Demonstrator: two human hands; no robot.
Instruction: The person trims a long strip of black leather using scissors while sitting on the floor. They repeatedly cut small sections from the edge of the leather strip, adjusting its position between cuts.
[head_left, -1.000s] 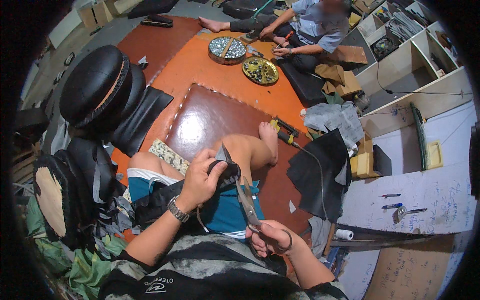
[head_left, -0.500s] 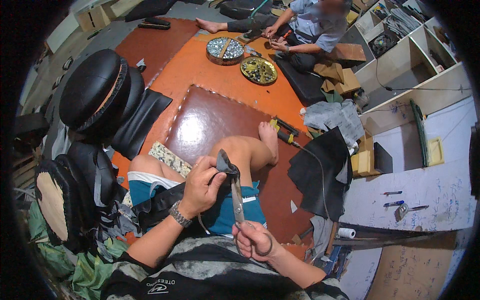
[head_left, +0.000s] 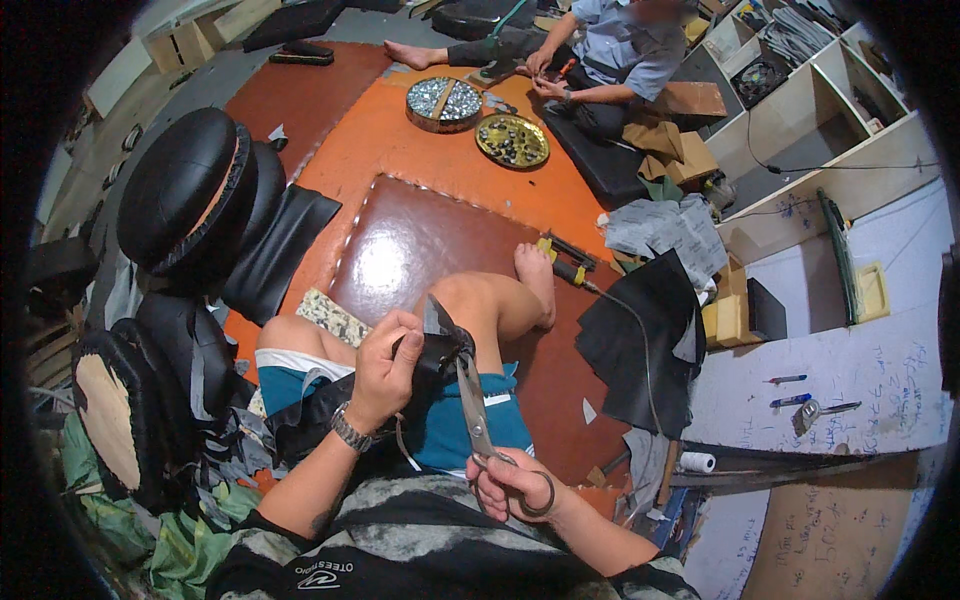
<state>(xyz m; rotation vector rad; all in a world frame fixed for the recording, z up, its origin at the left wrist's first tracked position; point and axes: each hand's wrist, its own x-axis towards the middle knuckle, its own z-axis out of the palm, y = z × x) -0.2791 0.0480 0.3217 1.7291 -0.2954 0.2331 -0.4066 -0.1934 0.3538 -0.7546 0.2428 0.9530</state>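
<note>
At far left, a stack of round black cushions (head_left: 175, 190), above a round padded seat (head_left: 108, 410) with a bare pale face. Grips a black strip (head_left: 310, 408) above the lap in the left hand (head_left: 385, 368), fist closed, thumb pressed down; long axis running from lower left to upper right, a pointed grey-faced flap (head_left: 437, 318) sticking upward beside the knuckles. Farther off, on the orange mat (head_left: 385, 130), a round tin (head_left: 440, 126) filled with silvery pieces and crossed by a tan bar. Holds scissors (head_left: 479, 425) at the strip's right end in the right hand (head_left: 510, 485), fingers curled about the handle loops; blades pointing away from the body and slightly left, long axis nearly upright in view, tips at the material, spread too hidden to tell. Beyond, near the tin, a round gold tray (head_left: 512, 165) scattered with small dark pieces. Next, a seated co-worker (head_left: 625, 55), hands close together. At right, wooden shelving (head_left: 800, 205) divided into compartments, a bundle of grey strips (head_left: 800, 45) in one; lower down, a shallow yellow tray (head_left: 871, 292).
</note>
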